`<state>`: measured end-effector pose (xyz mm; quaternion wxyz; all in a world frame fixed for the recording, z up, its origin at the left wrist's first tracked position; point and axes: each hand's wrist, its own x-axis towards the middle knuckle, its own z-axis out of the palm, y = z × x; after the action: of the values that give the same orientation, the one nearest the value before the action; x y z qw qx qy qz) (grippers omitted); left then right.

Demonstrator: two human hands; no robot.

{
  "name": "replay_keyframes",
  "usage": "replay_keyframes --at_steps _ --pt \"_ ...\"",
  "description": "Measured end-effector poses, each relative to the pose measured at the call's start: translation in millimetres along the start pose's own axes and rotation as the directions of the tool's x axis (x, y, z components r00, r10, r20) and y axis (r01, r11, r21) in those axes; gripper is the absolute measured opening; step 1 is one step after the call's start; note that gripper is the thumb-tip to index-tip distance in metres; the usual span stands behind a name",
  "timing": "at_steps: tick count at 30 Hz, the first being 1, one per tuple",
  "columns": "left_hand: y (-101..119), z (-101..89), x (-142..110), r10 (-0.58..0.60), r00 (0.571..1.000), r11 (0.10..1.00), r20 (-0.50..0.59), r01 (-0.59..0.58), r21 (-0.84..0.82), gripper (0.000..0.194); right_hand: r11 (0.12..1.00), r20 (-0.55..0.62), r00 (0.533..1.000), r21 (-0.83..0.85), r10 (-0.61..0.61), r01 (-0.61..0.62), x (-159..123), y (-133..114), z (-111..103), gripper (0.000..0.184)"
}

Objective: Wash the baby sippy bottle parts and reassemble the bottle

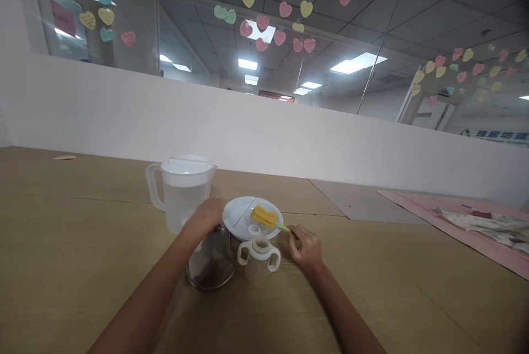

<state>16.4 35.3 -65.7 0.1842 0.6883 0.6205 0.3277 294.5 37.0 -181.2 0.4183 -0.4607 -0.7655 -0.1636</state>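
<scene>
My left hand (pixel 206 213) is closed at the upper rim of a shiny metal bowl (pixel 211 266), which is tilted so that its wide side faces me; the fingertips are partly hidden. In my right hand (pixel 306 246) is the green handle of a bottle brush with a yellow sponge head (pixel 264 216), held over a white plate (pixel 235 221). A baby bottle (pixel 259 259) with two white side handles and an open neck stands in front of the plate. Behind it, at the plate's near edge, is a small white ring-shaped part (pixel 253 230).
A clear plastic pitcher (pixel 184 200) with a white lid and liquid inside stands behind my left hand. To the right lies a pink cloth (pixel 413 208) with a stained white cloth (pixel 479 223) on it. A low white wall (pixel 264 139) with glass above bounds the table's far side.
</scene>
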Motion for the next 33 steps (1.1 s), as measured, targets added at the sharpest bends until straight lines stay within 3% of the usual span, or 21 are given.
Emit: replay_keyframes --at_steps 4,7,9,12,16,19,22,25,33 --pt "-8 6.8 -2 -0.007 0.995 0.965 0.095 -0.018 0.263 0.012 0.997 -0.001 0.999 -0.069 0.046 -0.046 0 2 3 0.031" --pt "0 7.7 2 0.026 0.994 0.916 0.104 -0.066 0.396 0.005 0.990 -0.045 0.995 -0.106 0.086 -0.090 1 3 4 0.032" --pt "9 12.3 7 0.096 0.988 0.890 0.120 -0.139 0.435 0.014 0.984 -0.075 0.990 -0.124 0.118 -0.127 2 3 5 0.033" --pt "18 33.7 14 0.250 0.952 0.860 0.177 -0.303 0.411 0.029 0.970 -0.094 0.980 -0.155 0.172 -0.186 3 1 8 0.032" --pt "9 74.7 28 0.409 0.884 0.815 0.228 -0.466 0.345 0.040 0.952 -0.078 0.970 -0.189 0.228 -0.239 4 1 13 0.032" --pt "-7 90.6 38 0.393 0.890 0.827 0.232 -0.452 0.336 0.030 0.947 -0.056 0.967 -0.197 0.249 -0.255 5 2 15 0.031" --pt "-18 91.8 45 0.345 0.917 0.852 0.202 -0.396 0.342 0.023 0.940 -0.046 0.959 -0.194 0.278 -0.282 5 1 15 0.030" --pt "-22 90.5 47 0.307 0.933 0.873 0.187 -0.354 0.334 0.030 0.937 -0.034 0.953 -0.178 0.301 -0.302 5 0 15 0.029" --pt "-7 79.4 40 0.369 0.926 0.904 0.076 -0.377 0.200 0.046 0.937 -0.036 0.947 -0.134 0.320 -0.322 3 3 17 0.029"
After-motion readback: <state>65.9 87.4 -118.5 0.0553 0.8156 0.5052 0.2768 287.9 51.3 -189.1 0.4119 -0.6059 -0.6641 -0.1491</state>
